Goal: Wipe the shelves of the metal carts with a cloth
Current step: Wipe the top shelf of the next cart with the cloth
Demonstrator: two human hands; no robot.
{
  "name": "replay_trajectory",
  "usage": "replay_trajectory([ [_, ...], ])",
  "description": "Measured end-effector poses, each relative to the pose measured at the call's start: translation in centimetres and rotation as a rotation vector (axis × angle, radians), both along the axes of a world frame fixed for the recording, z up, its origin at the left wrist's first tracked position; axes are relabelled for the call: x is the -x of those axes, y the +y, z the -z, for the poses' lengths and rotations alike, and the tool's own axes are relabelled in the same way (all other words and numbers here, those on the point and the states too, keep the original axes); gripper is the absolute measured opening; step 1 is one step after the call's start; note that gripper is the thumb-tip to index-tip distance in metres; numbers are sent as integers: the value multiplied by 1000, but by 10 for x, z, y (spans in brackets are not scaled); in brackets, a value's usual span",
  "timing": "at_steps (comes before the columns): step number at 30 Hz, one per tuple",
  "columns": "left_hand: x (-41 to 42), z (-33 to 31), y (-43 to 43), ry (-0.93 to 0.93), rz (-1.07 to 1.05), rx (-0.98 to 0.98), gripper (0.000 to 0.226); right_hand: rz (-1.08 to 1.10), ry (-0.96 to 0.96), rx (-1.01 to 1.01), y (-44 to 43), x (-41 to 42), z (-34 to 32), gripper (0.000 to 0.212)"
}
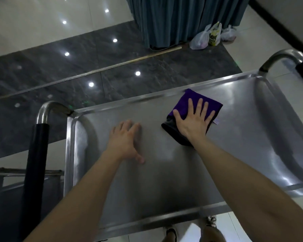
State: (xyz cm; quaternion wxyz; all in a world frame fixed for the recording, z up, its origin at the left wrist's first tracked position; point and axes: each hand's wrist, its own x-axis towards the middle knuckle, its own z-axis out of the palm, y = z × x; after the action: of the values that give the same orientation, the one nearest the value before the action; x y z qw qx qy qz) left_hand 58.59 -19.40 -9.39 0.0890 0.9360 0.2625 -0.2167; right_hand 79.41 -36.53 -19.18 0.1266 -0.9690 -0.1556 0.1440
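1. One purple cloth (183, 104) lies folded on the top shelf (164, 180) of the metal cart (69, 154). It sits in the far half of the shelf, with its far corner touching the far rim. A darker fold shows at its near-left edge.
2. The right hand (193, 123) presses flat on the cloth, palm down. Its fingers (200, 107) are straight and spread apart, the thumb out to the left; none curls round the fabric.
3. The left hand (125, 140) rests palm down on the bare shelf, left of the cloth and apart from it. Its fingers (129, 126) are extended and close together, the thumb set off toward the near side; it holds nothing. The hand is slightly blurred.
4. The shelf is a stainless tray with a raised rim and rounded corners.
5. A bent steel handle (47, 106) rises at the left end and carries a black grip (36, 154); a second handle (278, 57) rises at the far right corner.
6. Part of another metal shelf (16, 172) shows lower down, left of the cart.
7. The floor (42, 23) is glossy light tile crossed by a dark marbled band (59, 81).
8. A teal curtain (182, 18) hangs to the floor at the top of the view, with plastic bags (212, 36) just beside its right end.
9. The person's feet (211, 224) show below the near rim.
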Motion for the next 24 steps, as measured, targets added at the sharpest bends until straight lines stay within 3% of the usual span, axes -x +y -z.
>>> replay_trajectory([
  [6,22,7,12,68,7,20,164,-52,-126,96,21,-10,13,99],
  [13,23,18,14,52,18,7,166,-406,-214,45,74,-19,21,91],
  [17,25,21,13,41,12,15,166,-589,-231,17,63,33,23,89],
  [24,26,12,0,13,-63,-1,158,-669,-270,-115,-36,157,25,87],
])
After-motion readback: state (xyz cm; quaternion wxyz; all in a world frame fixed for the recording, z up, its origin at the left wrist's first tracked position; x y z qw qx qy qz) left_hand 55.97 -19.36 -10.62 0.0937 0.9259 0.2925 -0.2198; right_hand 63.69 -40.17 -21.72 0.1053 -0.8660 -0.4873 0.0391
